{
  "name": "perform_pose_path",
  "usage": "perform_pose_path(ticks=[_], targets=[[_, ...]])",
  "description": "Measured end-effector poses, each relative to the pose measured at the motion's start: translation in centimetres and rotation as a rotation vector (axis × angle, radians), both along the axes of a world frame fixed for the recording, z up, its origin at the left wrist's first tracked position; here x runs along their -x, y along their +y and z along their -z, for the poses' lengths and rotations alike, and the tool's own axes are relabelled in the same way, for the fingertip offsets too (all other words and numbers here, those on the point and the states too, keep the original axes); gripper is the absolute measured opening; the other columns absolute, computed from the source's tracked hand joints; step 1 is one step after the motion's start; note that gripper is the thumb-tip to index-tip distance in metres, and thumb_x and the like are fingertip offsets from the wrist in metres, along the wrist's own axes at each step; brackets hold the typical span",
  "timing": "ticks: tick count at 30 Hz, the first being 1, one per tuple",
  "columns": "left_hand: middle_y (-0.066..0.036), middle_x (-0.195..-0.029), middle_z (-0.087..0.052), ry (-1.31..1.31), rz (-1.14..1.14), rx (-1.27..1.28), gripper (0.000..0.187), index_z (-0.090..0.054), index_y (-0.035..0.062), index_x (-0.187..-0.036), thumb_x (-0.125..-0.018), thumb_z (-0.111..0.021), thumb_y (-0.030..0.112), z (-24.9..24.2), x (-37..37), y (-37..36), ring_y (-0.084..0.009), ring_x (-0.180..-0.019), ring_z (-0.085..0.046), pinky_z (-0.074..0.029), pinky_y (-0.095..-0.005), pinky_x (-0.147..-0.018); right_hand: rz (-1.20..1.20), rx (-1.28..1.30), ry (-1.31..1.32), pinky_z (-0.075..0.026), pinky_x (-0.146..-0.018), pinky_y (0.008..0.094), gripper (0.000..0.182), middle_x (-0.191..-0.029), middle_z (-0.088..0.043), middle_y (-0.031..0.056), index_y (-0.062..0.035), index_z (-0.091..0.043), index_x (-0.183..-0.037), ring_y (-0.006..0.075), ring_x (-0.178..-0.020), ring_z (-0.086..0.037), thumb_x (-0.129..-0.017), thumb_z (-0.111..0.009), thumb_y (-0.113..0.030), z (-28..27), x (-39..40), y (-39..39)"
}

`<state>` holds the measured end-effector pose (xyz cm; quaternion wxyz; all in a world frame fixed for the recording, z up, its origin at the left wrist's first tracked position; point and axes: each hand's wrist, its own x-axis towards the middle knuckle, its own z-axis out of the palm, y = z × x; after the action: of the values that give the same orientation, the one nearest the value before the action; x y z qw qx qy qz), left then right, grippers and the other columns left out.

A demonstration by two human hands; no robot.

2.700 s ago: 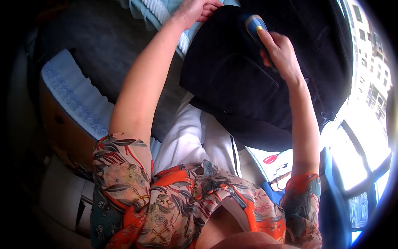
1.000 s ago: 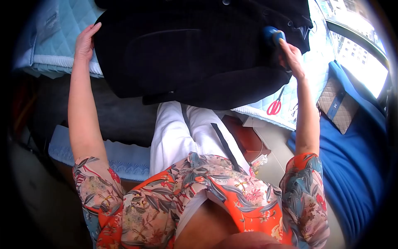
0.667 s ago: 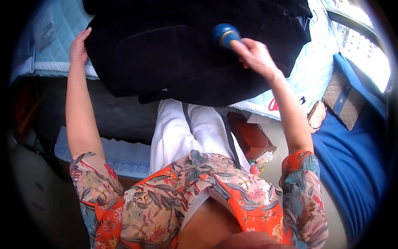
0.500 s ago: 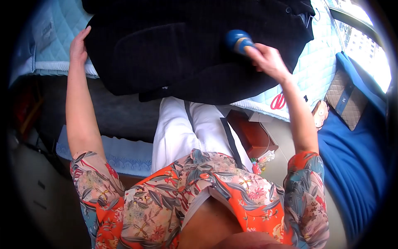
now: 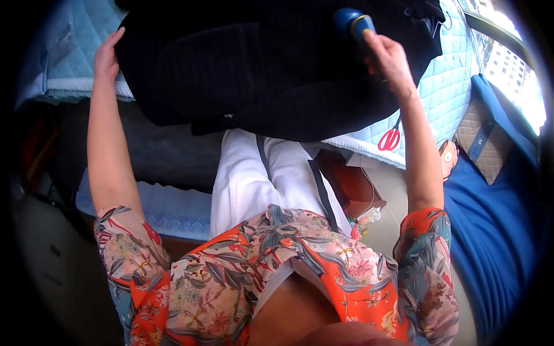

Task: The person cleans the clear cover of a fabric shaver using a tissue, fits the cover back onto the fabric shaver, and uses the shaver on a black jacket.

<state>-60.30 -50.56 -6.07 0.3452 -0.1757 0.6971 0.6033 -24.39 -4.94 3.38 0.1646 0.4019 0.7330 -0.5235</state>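
A black jacket [image 5: 231,75] with buttons lies spread over the edge of the bed in front of me. At its left border my left hand [image 5: 107,56] grips the edge, part of the fingers hidden by the cloth. My right hand [image 5: 391,57] is closed around the handle of a blue fabric shaver [image 5: 351,22] with a gold-coloured ring. The shaver's round head is over the upper right part of the jacket. Red-handled scissors [image 5: 389,139] lie on the bed below my right forearm.
A light blue quilted cover [image 5: 450,86] is on the bed. To the right are a brown quilted cushion [image 5: 485,141] and blue cloth [image 5: 490,230]. A reddish-brown wooden box-like piece [image 5: 349,181] stands beside my white trousers [image 5: 245,179]. A window [image 5: 508,63] is at the upper right.
My right hand has moved up and to the right with the fabric shaver, away from the jacket's middle. My left hand stays at the jacket's left edge.
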Motion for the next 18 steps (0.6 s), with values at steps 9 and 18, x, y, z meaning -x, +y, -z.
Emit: perform_pose_path(ticks=[9,18], targets=[[-0.005,-0.1,-0.064,0.029,0.009,0.002,0.027,-0.062,0.0018,-0.102,-0.08,-0.07,0.016,0.1,0.2,0.1,-0.0148,-0.094,-0.059,-0.045,-0.0259,-0.086,-0.004,0.151,-0.168,-0.041,-0.043,0.0214,0.048,-0.06,-0.055,0.0031,-0.0027,-0.059,-0.082,0.0086,-0.046,-0.052,-0.088,-0.054,-0.05,-1.6,-3.8,-3.5],[-0.005,-0.103,-0.063,0.016,-0.02,0.005,0.031,-0.061,0.0009,-0.107,-0.081,-0.07,0.015,0.0,0.1,0.0,-0.015,-0.098,-0.058,-0.043,-0.0264,-0.089,0.017,0.191,-0.16,-0.042,-0.044,0.0224,0.047,-0.061,-0.055,0.0026,-0.0023,-0.058,-0.085,0.0087,-0.046,-0.052,-0.089,-0.053,-0.049,-1.7,-3.3,-3.7]])
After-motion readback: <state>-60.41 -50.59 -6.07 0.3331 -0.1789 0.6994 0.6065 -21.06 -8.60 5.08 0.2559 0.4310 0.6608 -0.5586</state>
